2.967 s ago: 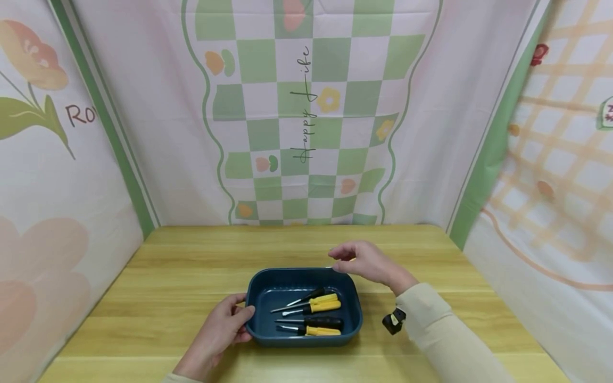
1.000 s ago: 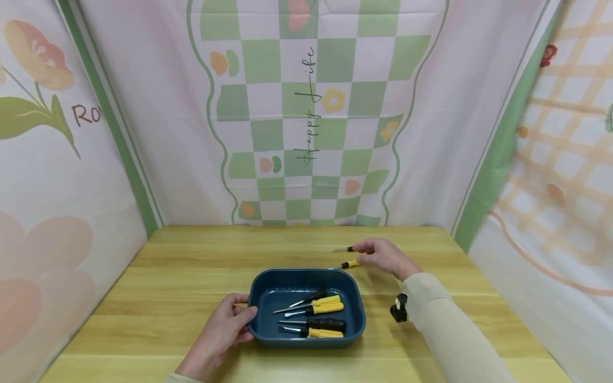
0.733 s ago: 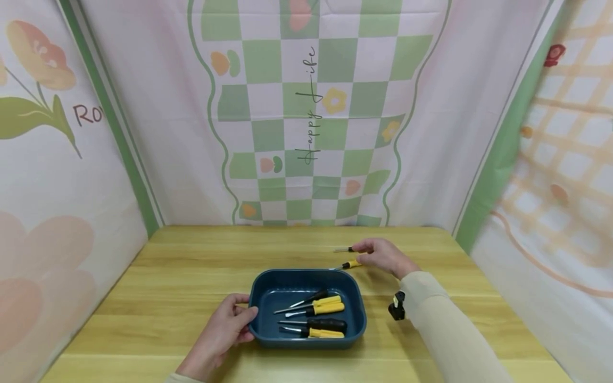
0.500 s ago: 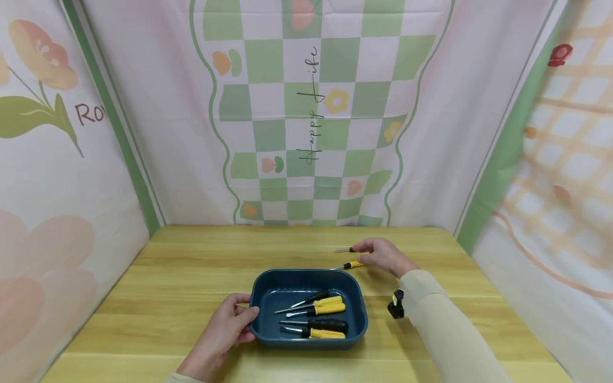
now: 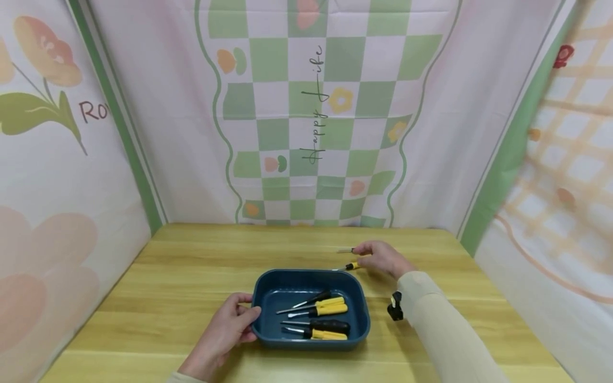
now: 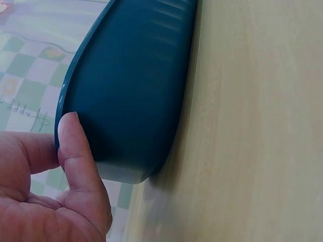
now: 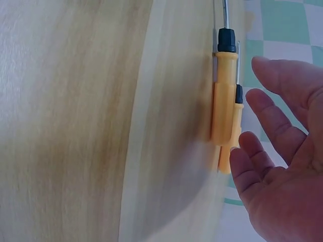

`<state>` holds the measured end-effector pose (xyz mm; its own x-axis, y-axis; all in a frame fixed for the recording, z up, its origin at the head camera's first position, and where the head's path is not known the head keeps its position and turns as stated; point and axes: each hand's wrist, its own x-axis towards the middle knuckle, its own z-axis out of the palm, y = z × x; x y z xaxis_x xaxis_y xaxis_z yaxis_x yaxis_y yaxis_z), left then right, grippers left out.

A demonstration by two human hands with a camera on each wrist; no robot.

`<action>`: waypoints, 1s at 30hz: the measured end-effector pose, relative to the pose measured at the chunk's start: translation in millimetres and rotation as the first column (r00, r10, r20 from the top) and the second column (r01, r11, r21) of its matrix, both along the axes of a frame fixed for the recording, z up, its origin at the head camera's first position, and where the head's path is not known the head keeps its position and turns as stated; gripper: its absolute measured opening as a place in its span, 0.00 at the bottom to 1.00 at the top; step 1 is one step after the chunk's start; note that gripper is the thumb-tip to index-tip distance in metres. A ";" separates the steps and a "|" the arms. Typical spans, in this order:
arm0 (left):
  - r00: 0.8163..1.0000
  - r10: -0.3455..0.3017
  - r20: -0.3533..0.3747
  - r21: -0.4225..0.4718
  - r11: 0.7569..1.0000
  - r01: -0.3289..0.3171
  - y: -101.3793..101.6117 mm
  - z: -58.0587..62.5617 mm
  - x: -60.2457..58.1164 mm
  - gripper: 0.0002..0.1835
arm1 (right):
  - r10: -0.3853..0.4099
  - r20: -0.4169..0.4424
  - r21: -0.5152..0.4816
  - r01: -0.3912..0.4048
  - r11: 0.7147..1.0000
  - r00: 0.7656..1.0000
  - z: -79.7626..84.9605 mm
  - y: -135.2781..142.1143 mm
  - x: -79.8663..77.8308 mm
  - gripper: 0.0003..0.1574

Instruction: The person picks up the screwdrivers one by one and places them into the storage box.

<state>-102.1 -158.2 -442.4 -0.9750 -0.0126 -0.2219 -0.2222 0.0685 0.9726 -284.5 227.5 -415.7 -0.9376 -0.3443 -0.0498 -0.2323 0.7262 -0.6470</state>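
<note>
A dark blue rectangular tray (image 5: 268, 306) stands on the wooden table in the head view. My left hand (image 5: 225, 329) pinches its left rim, the thumb (image 6: 75, 146) against the wall in the left wrist view. Several screwdrivers lie in the tray, among them a black-handled one (image 5: 330, 325) and a yellow-handled one (image 5: 328, 335). Behind the tray, two more yellow-handled screwdrivers lie on the table, the nearer screwdriver (image 7: 225, 96) and the farther screwdriver (image 7: 237, 113). Over their handle ends hovers my right hand (image 5: 383, 258), fingers loosely bent, apart from both and holding nothing.
The wooden table (image 5: 191, 276) runs back to a cloth backdrop (image 5: 268, 127) with green checks. Printed cloths also hang at the left and right sides. A small black device (image 5: 395, 306) sits at my right wrist.
Since three seconds ago my right hand has moved right, away from the tray's back corner, and two screwdrivers now show on the table. Over the last second both hands stay nearly still.
</note>
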 end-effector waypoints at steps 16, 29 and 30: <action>1.000 -0.009 -0.002 0.010 1.000 0.009 -0.5 -1.7 -1.9 0.22 | 0.010 0.023 0.072 -0.011 0.997 1.000 -6.9 -2.8 -2.9 0.22; 1.000 -0.004 -0.003 -0.004 1.000 0.004 0.8 -1.3 -1.9 0.22 | 0.010 0.046 0.098 -0.014 0.995 0.999 -8.2 0.7 -0.8 0.24; 1.000 -0.005 -0.002 -0.005 1.000 0.005 0.7 -1.4 -2.0 0.22 | 0.009 0.049 0.099 -0.014 0.995 0.999 -8.2 0.5 -0.5 0.24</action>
<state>-104.1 -157.5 -443.8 -0.9755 -0.0092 -0.2197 -0.2198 0.0741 0.9727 -285.0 228.0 -423.9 -0.9292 -0.3459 -0.1299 -0.2108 0.7850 -0.5825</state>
